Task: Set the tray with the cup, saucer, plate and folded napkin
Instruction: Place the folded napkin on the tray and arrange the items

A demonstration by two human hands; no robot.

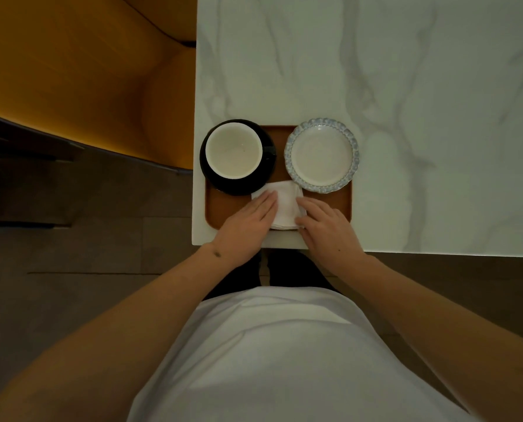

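The left hand and right hand were laid flat, fingers straight and relaxed, on either side of a folded white square napkin, nothing being gripped. The napkin was set on a brown rounded-rectangular tray. Behind it were seen a white round cup on a glossy black saucer and a scalloped blue-rimmed plate. The tray was carried by a white marble-patterned desk.

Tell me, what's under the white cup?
The cup sits on a black saucer, which rests on the brown tray. The saucer's middle is hidden by the cup. Inside, the cup looks empty.
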